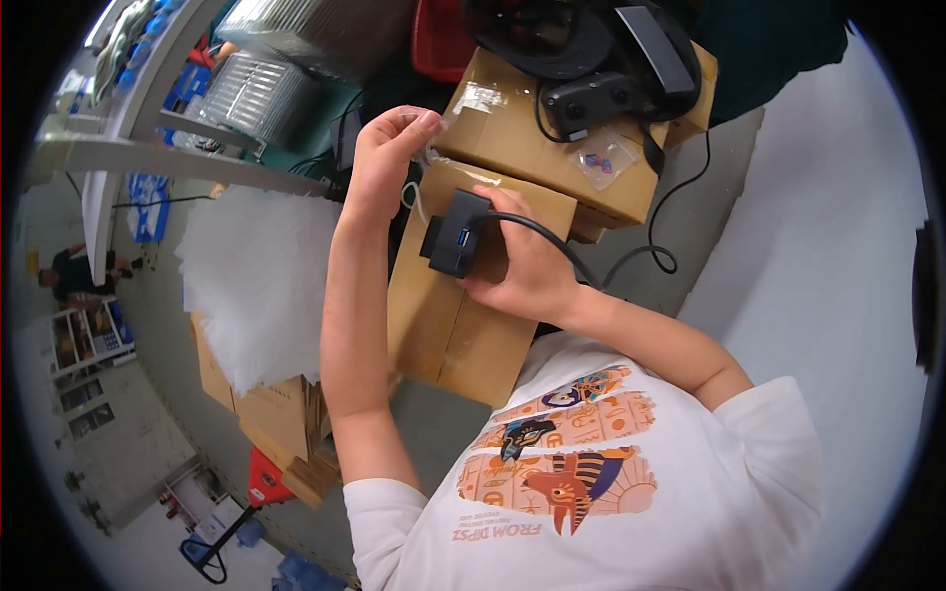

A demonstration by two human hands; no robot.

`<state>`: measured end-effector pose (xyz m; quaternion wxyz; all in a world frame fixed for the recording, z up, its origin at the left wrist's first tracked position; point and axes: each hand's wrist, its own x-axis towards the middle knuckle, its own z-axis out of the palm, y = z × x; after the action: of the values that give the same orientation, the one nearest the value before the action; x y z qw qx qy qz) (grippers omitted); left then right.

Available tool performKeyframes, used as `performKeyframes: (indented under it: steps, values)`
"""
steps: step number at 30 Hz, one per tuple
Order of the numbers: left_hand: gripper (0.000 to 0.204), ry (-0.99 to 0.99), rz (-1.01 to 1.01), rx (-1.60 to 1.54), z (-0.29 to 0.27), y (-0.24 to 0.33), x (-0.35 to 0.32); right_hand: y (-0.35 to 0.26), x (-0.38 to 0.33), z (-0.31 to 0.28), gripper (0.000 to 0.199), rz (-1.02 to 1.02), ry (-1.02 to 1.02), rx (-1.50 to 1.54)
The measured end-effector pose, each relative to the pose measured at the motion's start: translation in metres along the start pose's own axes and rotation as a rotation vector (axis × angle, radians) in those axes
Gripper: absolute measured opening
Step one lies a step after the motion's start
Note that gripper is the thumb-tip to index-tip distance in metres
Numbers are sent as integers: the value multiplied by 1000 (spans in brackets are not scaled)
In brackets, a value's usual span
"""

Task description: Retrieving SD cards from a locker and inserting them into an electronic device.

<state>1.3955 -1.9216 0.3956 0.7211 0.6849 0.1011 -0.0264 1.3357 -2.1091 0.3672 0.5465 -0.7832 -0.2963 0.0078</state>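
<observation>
My right hand [527, 264] grips a small black box-shaped hub [455, 233] with a blue port on its face and a black cable [552, 241] running out of it. It is held over a brown cardboard box [448, 325]. My left hand [386, 158] is raised just left of it, fingers pinched on a thin clear plastic wrapper [422, 163] with a pale tie hanging below. The two hands are a short gap apart.
A second taped cardboard box [532, 138] lies behind, carrying a black camera device [591, 98], a headset [591, 34] and a small clear bag of parts [603, 158]. White foam sheets [256, 276] sit left on more cartons. A grey table edge [177, 158] runs upper left.
</observation>
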Motion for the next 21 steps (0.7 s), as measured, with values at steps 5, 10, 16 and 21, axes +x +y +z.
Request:
performKeyframes:
  steps: [5, 10, 16, 21]
  values:
    - [21, -158, 74, 189, 28, 1, 34, 0, -1, -2, 75, -5, 17, -22]
    - [32, -308, 166, 699, 42, -15, 61, -3, -2, -4, 75, 19, 4, 16]
    - [46, -133, 421, 1061, 33, -28, 58, -4, -1, -2, 76, 13, 3, 34]
    - [67, -363, 335, 304, -8, 0, 14, 0, 0, -8, 77, 77, -69, 73]
